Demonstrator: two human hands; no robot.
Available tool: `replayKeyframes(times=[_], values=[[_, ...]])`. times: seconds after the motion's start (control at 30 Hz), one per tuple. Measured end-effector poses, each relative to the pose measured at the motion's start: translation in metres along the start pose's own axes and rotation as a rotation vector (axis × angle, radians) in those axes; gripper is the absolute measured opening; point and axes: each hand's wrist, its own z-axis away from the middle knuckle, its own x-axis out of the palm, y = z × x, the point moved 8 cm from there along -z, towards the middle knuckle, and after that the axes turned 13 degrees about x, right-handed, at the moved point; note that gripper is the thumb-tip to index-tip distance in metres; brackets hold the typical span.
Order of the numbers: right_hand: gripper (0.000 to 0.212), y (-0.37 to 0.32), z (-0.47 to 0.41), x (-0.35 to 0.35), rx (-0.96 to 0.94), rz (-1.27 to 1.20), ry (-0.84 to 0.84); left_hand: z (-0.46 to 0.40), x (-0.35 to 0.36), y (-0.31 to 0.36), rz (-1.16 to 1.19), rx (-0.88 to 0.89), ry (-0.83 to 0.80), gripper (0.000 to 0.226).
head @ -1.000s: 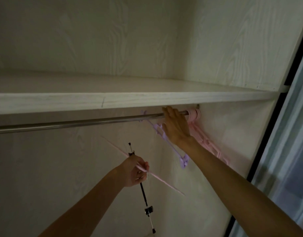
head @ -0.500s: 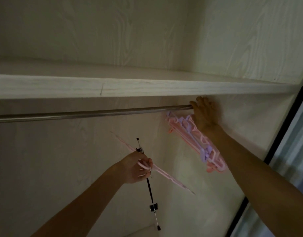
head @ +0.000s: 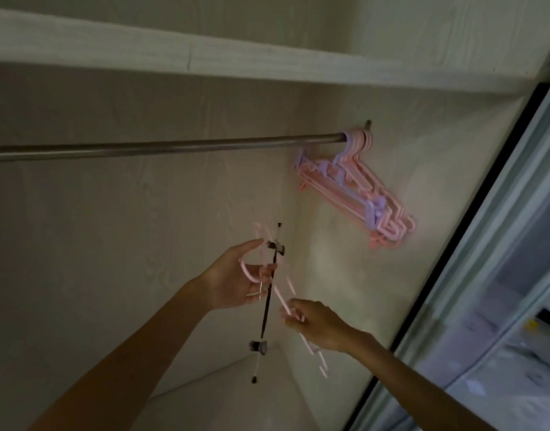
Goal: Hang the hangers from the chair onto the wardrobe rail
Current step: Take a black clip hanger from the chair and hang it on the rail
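1. Hanging now at the far right end of the rail (head: 174, 147), close by the wardrobe's side wall: a bunch of pink and purple hangers (head: 357, 191), all their hooks over the bar, touched by nobody.
2. Having let go of that bunch half a second ago, now reaching down low: right hand (head: 317, 325), fingers curling round the lower arm of a thin pink hanger (head: 283, 301).
3. Still holding up two things together below the middle of the rail: left hand (head: 236, 281), fingers loosely bent, pink hook looped across the palm, black clip hanger (head: 269, 298) running up and down in front of the fingers.
4. Looking blurry, so not telling how tight either hand is squeezing.
5. Meaning one more hanger is safely up, with two still waiting.
6. Probably taking the pink one next and lifting it to the rail beside the bunch.
7. Needing care so the black clips do not catch on the pink one while pulling them apart.
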Motion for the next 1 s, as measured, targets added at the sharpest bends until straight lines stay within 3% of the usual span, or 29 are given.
replayKeyframes(times=[0.07, 0.17, 0.27, 0.37, 0.43, 0.53, 0.6, 0.7, 0.77, 0.9, 1.0], values=[[0.031, 0.008, 0.007, 0.014, -0.027, -0.038, 0.073, 0.005, 0.002, -0.011, 0.006, 0.009, -0.041, 0.045], [0.024, 0.013, 0.018, 0.024, -0.028, -0.219, 0.107, 0.005, -0.004, -0.024, -0.072, 0.089, -0.011, 0.018], [0.026, 0.024, 0.019, 0.036, 0.040, -0.611, -0.020, 0.004, -0.021, -0.035, -0.230, 0.142, 0.063, 0.024], [0.024, 0.032, 0.032, 0.045, 0.038, -0.651, -0.095, 0.008, -0.034, -0.034, -0.573, 0.199, 0.160, 0.020], [0.025, 0.039, 0.041, 0.050, 0.069, -0.706, -0.167, 0.014, -0.048, -0.023, -0.627, 0.265, 0.272, 0.020], [0.025, 0.051, 0.053, 0.056, 0.068, -0.644, -0.201, 0.023, -0.067, -0.014, -0.477, 0.321, 0.338, 0.031], [0.025, 0.055, 0.059, 0.051, 0.047, -0.565, -0.063, 0.029, -0.076, -0.020, -0.403, 0.278, 0.379, 0.030], [0.025, 0.058, 0.062, 0.036, 0.041, -0.480, 0.192, 0.033, -0.073, -0.037, -0.535, 0.148, 0.307, 0.023], [0.024, 0.056, 0.059, 0.029, 0.049, -0.354, 0.243, 0.030, -0.071, -0.047, -0.606, 0.087, 0.262, 0.027], [0.025, 0.052, 0.047, 0.020, 0.074, -0.051, 0.196, 0.021, -0.064, -0.052, -0.848, -0.004, 0.204, 0.022], [0.024, 0.065, 0.029, 0.022, 0.194, -0.174, 0.021, 0.023, -0.057, -0.043, -1.163, 0.067, 0.136, 0.021]])
